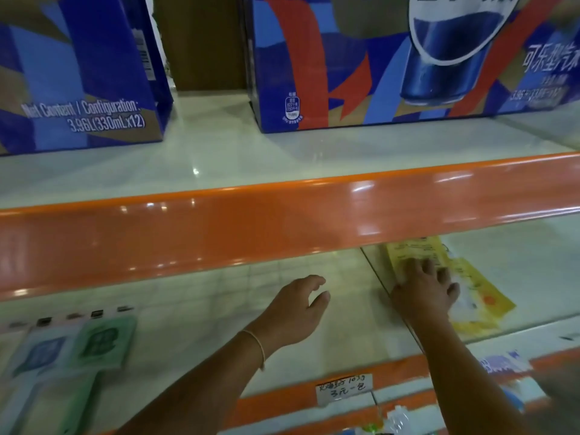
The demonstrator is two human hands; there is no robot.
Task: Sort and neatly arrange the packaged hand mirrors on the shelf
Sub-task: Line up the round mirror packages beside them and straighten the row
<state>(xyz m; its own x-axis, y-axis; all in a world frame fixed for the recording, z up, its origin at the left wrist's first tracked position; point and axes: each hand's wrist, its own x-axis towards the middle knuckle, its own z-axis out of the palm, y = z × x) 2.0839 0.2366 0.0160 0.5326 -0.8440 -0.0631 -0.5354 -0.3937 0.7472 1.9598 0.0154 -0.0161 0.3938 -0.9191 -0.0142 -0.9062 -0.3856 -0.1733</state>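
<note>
On the lower shelf (204, 296), yellow packaged hand mirrors (470, 296) lie in a loose pile at the right, partly under the orange shelf edge. My right hand (423, 290) lies on top of the pile, fingers spread on the uppermost yellow pack. My left hand (295, 309) hovers over the bare shelf to the left of the pile, fingers loosely curled, holding nothing. At the far left lie a green packaged mirror (103, 340) and a blue packaged mirror (40, 350), side by side; a further pack below them is blurred.
An orange shelf front (282, 221) overhangs the lower shelf. Two large blue cola cartons (392, 64) stand on the upper shelf. A handwritten price tag (343, 389) is stuck on the lower shelf's orange edge. Blurred packs show below at the bottom right.
</note>
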